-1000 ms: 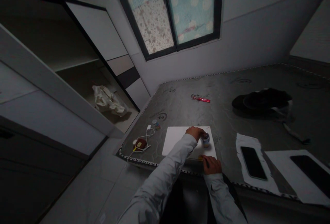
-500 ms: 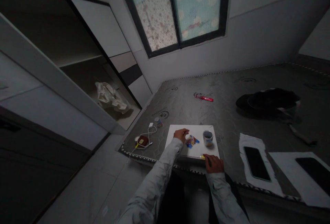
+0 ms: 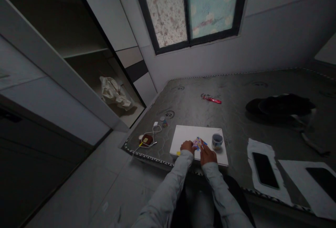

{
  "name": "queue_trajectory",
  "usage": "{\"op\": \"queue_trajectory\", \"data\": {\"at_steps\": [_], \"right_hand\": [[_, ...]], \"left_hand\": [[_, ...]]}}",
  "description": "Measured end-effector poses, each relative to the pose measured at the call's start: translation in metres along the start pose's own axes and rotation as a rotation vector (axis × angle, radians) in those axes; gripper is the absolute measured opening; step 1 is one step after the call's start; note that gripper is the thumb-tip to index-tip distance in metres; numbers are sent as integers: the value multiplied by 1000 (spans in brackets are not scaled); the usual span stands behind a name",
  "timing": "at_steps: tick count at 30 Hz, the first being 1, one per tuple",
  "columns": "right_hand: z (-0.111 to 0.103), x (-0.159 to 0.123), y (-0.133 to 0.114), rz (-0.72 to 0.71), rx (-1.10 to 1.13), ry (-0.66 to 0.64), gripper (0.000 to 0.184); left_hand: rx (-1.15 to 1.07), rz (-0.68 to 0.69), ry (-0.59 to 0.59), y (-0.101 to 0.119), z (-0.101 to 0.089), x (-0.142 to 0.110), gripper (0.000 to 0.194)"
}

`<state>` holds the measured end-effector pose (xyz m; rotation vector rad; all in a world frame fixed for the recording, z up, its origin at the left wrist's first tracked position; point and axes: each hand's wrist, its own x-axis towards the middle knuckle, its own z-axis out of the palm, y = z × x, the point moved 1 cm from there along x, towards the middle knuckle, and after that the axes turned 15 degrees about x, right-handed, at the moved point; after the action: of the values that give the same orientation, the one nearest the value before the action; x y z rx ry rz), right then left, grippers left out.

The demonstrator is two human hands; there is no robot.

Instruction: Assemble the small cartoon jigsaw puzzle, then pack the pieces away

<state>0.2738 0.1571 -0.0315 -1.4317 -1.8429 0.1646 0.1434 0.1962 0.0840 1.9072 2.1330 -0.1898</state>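
Note:
A white board (image 3: pixel 189 134) lies near the front edge of a grey mattress (image 3: pixel 236 116). On it sit a small multicoloured piece (image 3: pixel 198 142) and a small cup (image 3: pixel 217 140). My left hand (image 3: pixel 187 146) rests at the coloured piece's left side, fingers curled against it. My right hand (image 3: pixel 207 154) touches the piece from the right, fingers bent toward it. Whether either hand grips the piece is too small and dim to tell. A small yellow thing (image 3: pixel 178 153) lies at the board's front left corner.
A phone (image 3: pixel 265 165) lies on white paper to the right, with another dark slab (image 3: pixel 321 179) beyond. A dark cap (image 3: pixel 280 105), a red pen (image 3: pixel 212 99), a small bottle (image 3: pixel 164 121) and a white cable with a dark red pad (image 3: pixel 147 139) lie on the mattress. An open shelf holds crumpled cloth (image 3: pixel 114 93).
My left hand left the cup, crossed the board leftward, then drew back to the coloured piece. My right hand moved from the board's front edge up to the piece.

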Motion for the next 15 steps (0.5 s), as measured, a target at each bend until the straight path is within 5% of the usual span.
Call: {"op": "queue_trajectory", "data": {"at_steps": [6, 10, 15], "right_hand": [[7, -2, -16, 207, -86, -154, 50], [5, -3, -30, 224, -112, -184, 51], [10, -5, -34, 232, -149, -237, 52]], "left_hand": [[-145, -70, -10, -3, 8, 7, 23], [-70, -38, 77, -1, 14, 10, 33], [-25, -85, 40, 4, 21, 12, 39]]}}
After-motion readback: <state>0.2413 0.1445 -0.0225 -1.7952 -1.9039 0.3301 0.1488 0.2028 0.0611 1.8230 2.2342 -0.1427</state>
